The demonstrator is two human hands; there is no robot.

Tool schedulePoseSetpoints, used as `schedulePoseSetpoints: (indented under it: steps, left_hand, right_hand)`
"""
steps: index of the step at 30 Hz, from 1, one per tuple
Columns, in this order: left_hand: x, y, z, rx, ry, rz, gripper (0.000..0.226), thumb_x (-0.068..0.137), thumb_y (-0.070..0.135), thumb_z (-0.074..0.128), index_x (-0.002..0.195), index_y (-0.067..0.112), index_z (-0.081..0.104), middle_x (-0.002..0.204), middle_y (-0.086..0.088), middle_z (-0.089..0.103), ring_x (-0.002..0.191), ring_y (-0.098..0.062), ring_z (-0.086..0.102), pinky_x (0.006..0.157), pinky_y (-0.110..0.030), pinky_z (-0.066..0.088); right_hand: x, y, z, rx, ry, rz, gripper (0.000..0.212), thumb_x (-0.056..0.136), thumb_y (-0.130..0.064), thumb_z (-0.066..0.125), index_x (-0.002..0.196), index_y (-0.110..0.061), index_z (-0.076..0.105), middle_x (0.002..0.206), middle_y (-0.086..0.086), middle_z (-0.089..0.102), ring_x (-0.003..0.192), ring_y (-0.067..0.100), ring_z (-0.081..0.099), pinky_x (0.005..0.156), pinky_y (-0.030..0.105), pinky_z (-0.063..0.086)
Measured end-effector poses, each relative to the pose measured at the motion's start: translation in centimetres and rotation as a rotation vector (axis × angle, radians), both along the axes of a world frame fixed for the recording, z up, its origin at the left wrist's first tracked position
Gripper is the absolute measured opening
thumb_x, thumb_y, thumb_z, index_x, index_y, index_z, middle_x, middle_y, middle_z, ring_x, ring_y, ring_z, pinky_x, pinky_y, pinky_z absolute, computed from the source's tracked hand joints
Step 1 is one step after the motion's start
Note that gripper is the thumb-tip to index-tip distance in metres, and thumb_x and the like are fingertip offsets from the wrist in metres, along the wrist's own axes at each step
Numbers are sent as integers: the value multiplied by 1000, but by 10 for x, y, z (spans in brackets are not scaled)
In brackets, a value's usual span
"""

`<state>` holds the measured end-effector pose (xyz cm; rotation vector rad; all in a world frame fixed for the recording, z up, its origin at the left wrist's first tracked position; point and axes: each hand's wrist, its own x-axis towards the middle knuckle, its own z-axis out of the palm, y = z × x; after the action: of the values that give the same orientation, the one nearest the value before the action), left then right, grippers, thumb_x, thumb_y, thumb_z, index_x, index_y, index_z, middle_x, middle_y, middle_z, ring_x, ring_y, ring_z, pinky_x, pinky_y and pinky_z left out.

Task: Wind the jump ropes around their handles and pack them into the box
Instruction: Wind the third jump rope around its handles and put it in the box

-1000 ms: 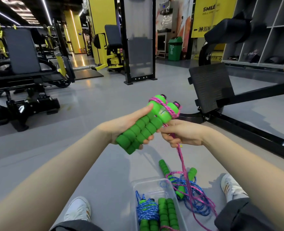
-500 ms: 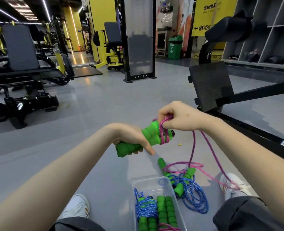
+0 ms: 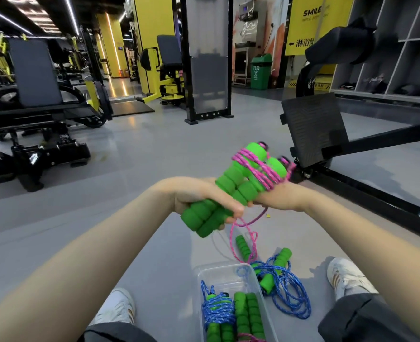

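One wide-angle camera on the person's head faces forward and down over the floor (image 3: 154, 154).

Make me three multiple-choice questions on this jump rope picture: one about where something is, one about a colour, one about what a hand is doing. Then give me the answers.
1. Relative to the clear box, where does the loose blue rope lie?
A) inside it
B) on the floor to its right
C) over a shoe

2. Which colour is wound round the held handles?
A) blue
B) yellow
C) pink

3. What is the left hand doing?
A) gripping the handles' lower end
B) lying flat on the ground
C) lifting the box

Answers:
1 B, its coils spread on the floor beside the box.
2 C, the pink rope crosses their upper end.
3 A, its fingers curl round both handles.
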<state>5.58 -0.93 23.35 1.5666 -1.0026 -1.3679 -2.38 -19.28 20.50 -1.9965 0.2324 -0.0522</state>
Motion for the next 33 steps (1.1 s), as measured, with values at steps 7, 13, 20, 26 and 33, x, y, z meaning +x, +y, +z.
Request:
schedulePoseSetpoints:
  steps: [7,13,20,26,33]
  left_hand:
    - [13,4,-5,-64,56,243,30,68,9,68,96,12,56,68,0,55,58,-12,53,58,-25,49]
    - [1,-9,-1,-32,8,269,17,83,-2,60,87,14,63,66,-1,59,58,-11,58,59,-25,54]
    - [-1,-11,-7,28,91,344,30,72,30,68,91,8,62,72,-6,66,61,-14,63,59,-25,54]
    - [-2,-1,0,13,103,412,55,70,59,57,101,14,66,93,-15,70,85,-27,68,82,-41,54]
    - [-3,-3,-2,-46,-25,425,54,90,64,34,108,23,64,93,-12,70,62,-18,61,61,-28,49]
  right_hand:
    - [2,8,20,324,-71,347,34,79,-48,58,82,-16,50,65,-5,48,48,12,12,49,28,12]
    - [20,30,15,822,-200,-56,48,86,-42,56,49,-18,37,32,-5,31,25,8,19,32,14,14]
    - [23,31,9,917,-207,-173,43,87,-32,58,52,-18,37,31,-7,32,23,5,19,30,14,12]
    - [27,28,9,918,-298,-253,37,85,-30,60,56,-21,39,33,-7,32,24,6,19,31,14,12]
    - [26,21,7,923,-323,-297,37,84,-31,62,55,-22,41,35,-8,33,26,6,21,31,16,15]
